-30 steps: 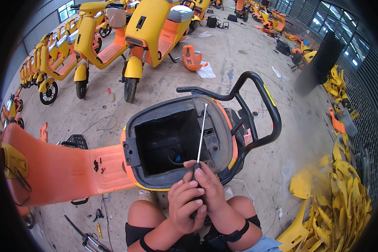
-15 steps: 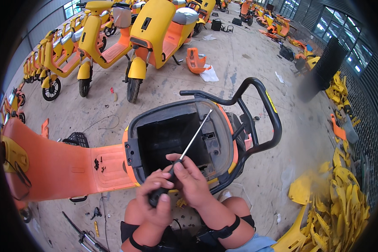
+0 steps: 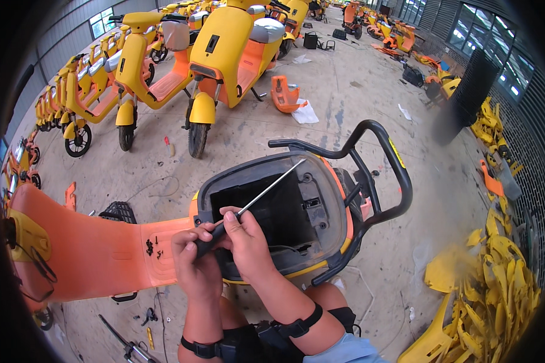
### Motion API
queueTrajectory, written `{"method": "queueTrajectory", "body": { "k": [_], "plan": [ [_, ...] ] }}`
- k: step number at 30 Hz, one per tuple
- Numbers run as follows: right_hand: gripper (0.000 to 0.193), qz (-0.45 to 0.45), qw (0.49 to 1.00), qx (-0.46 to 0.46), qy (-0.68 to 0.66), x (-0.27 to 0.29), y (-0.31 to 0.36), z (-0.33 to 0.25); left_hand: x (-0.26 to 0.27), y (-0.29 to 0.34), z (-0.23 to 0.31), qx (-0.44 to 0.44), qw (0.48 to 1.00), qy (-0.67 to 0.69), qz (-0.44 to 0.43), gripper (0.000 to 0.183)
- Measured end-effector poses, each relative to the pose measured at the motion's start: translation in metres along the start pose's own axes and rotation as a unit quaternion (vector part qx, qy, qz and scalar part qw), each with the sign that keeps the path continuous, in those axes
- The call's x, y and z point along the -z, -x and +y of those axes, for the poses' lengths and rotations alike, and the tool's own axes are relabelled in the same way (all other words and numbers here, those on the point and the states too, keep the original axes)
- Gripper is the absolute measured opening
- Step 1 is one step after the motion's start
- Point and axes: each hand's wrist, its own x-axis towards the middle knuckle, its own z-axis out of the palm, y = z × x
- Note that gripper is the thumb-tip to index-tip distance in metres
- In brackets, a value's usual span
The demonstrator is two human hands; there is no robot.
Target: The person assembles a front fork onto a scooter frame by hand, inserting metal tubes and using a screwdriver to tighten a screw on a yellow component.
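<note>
Both of my hands are on a long screwdriver (image 3: 271, 189) with a black handle and a thin metal shaft. My left hand (image 3: 195, 260) closes around the back of the handle. Farther forward, my right hand (image 3: 247, 247) pinches the handle near the shaft between thumb and fingers. The shaft slants up to the right over the open, dark storage box of an orange and yellow scooter (image 3: 345, 227). Its tip appears over the box's far rim (image 3: 266, 162); whether it touches cannot be told. Several small dark screws (image 3: 151, 247) lie on the orange footboard (image 3: 124, 266).
A black tubular rack (image 3: 406, 187) juts from the scooter's right end. Yellow scooters (image 3: 218, 48) stand in rows at the back left. Yellow body panels (image 3: 490, 296) are heaped at the right. An orange part (image 3: 283, 94) and a white sheet (image 3: 306, 112) lie on the floor.
My hands have moved left and slightly up with the screwdriver. Its shaft now lies flatter, tilted more to the right. The whole view has shifted a little.
</note>
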Motion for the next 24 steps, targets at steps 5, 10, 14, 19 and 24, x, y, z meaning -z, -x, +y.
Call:
{"method": "queueTrajectory", "body": {
  "k": [5,10,14,19,24],
  "plan": [
    [0.024,-0.023,0.998,-0.054,-0.001,0.002,0.012,-0.012,-0.005,0.020,0.006,-0.039,0.999,-0.034,-0.001,0.018],
    [0.025,-0.017,0.992,-0.112,0.056,-0.013,0.057,-0.018,0.003,0.064,0.018,-0.200,0.955,-0.192,-0.109,0.021],
    [0.026,0.005,0.985,-0.039,0.165,0.003,0.071,-0.016,0.004,0.069,0.020,-0.153,0.959,-0.223,-0.087,0.024],
    [0.027,0.031,0.963,0.022,0.268,0.031,0.075,-0.038,0.003,0.075,0.013,-0.061,0.930,-0.322,-0.166,0.041],
    [0.037,0.019,0.963,0.044,0.266,0.042,0.069,-0.054,-0.023,0.082,0.016,-0.086,0.850,-0.467,-0.225,0.057]
  ]
}}
